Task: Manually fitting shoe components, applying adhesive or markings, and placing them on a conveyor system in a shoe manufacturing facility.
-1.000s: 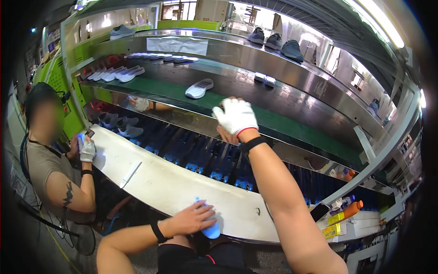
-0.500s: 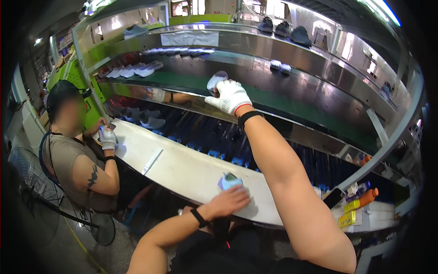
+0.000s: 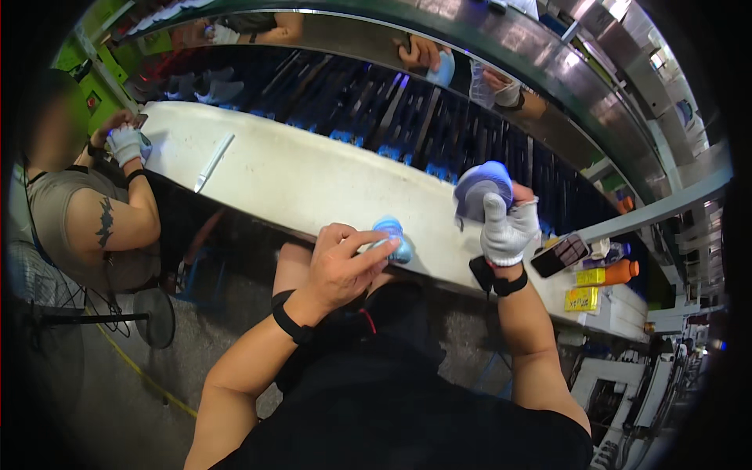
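The white-knit-gloved right hand (image 3: 505, 231) clamps a curved lavender-grey sole (image 3: 482, 178); nearer, left, the bare left hand (image 3: 337, 265) rests half-curled on a rounded pale-blue shoe (image 3: 389, 226), grip unclear.

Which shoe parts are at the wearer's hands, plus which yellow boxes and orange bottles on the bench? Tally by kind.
Blue shoe part at left hand: 1
Sole in right hand: 1
Yellow boxes: 2
Orange bottle: 1
Total: 5

- The bare left hand (image 3: 341, 262) is gripping near the frame's centre, fingers (image 3: 371, 253) bending.
- The gloved right hand (image 3: 507, 223) is gripping right of centre, thumb (image 3: 493, 213) pointing up.
- The left forearm (image 3: 262, 346) and right forearm (image 3: 525, 323) are slanting inward from below.
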Motion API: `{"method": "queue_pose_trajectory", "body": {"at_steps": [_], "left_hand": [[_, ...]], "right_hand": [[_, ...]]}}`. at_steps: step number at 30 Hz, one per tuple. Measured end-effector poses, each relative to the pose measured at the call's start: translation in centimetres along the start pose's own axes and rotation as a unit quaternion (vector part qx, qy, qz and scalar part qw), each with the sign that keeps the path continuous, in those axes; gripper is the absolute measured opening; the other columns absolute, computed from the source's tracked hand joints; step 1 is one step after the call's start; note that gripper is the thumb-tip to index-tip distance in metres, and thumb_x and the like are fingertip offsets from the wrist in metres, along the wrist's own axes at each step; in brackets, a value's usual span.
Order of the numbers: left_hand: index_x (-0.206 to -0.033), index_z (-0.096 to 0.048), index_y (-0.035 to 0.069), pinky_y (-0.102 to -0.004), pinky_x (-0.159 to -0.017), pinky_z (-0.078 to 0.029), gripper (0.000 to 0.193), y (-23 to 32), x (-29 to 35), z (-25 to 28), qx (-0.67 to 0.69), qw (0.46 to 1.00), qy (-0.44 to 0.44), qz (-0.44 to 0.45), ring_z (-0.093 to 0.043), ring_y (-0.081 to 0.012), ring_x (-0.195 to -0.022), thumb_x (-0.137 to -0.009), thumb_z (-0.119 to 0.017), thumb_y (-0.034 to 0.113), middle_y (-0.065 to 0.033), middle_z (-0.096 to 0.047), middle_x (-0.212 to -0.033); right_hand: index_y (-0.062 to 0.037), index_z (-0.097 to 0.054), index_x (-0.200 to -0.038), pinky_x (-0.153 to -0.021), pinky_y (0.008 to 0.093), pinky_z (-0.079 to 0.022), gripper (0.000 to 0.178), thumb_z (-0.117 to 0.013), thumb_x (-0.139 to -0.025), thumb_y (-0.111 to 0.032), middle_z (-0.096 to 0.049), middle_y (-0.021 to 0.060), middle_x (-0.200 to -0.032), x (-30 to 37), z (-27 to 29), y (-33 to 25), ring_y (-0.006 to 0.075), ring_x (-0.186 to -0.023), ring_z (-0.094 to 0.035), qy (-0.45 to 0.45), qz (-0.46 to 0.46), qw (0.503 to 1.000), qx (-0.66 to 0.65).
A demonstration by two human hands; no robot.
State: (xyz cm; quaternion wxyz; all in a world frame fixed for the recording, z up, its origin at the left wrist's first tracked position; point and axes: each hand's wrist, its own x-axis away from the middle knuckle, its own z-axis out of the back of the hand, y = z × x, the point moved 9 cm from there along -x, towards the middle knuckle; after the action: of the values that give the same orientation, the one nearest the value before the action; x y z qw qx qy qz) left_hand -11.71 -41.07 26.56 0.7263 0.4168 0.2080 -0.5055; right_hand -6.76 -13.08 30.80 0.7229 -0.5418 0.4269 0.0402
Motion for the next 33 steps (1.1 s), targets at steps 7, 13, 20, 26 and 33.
{"method": "queue_pose_trajectory", "body": {"at_steps": [7,13,20,26,33], "left_hand": [[-0.127,-0.073,0.003,-0.0304,-0.06,-0.056,0.035,-2.3,3.6,-1.3,0.222,0.95,0.093,0.198,-0.072,-0.0161,-0.068,-0.095,-0.086,0.004,-0.0123,-0.082,-0.115],[-0.109,-0.072,-0.004,-0.0307,-0.076,-0.062,0.023,-1.9,4.8,-1.9,0.305,0.919,0.025,0.247,-0.078,-0.0221,-0.087,-0.097,-0.086,0.009,-0.0277,-0.075,-0.14],[-0.104,-0.068,-0.002,-0.0317,-0.075,-0.064,0.028,-1.7,3.7,-1.5,0.201,0.963,-0.002,0.181,-0.08,-0.0227,-0.086,-0.096,-0.089,0.014,-0.027,-0.075,-0.139],[-0.103,-0.064,-0.002,-0.0307,-0.075,-0.064,0.029,-1.9,4.0,-1.8,0.196,0.967,-0.005,0.166,-0.08,-0.0213,-0.088,-0.097,-0.089,0.013,-0.0296,-0.076,-0.137],[-0.1,-0.063,-0.002,-0.0339,-0.08,-0.065,0.03,-2.2,4.3,-2.1,0.215,0.96,0.017,0.179,-0.082,-0.0253,-0.1,-0.096,-0.09,0.012,-0.0296,-0.078,-0.131]], "right_hand": [[0.0024,-0.073,-0.118,-0.093,0.037,-0.062,0.039,-0.069,-0.114,-0.036,-0.08,0.0225,-0.124,12.2,-4.7,1.1,0.0234,-0.104,-0.079,-0.078,-0.162,0.978,-0.102],[-0.006,-0.072,-0.111,-0.103,0.0439,-0.06,0.022,-0.083,-0.104,-0.024,-0.072,0.0313,-0.143,13.8,-8.0,0.5,0.0365,-0.121,-0.078,-0.106,-0.069,0.991,-0.049],[-0.0069,-0.066,-0.111,-0.099,0.0426,-0.063,0.029,-0.09,-0.097,-0.018,-0.072,0.0298,-0.143,13.9,-7.9,1.8,0.0392,-0.116,-0.08,-0.156,-0.052,0.986,-0.003],[-0.0055,-0.066,-0.111,-0.1,0.0426,-0.062,0.03,-0.091,-0.096,-0.015,-0.072,0.0286,-0.144,13.6,-7.9,1.8,0.0382,-0.114,-0.082,-0.166,-0.025,0.986,0.016],[-0.0042,-0.065,-0.1,-0.098,0.0431,-0.064,0.03,-0.093,-0.093,-0.014,-0.076,0.0282,-0.138,13.5,-7.3,2.9,0.0379,-0.117,-0.081,-0.145,-0.064,0.987,-0.005]]}}
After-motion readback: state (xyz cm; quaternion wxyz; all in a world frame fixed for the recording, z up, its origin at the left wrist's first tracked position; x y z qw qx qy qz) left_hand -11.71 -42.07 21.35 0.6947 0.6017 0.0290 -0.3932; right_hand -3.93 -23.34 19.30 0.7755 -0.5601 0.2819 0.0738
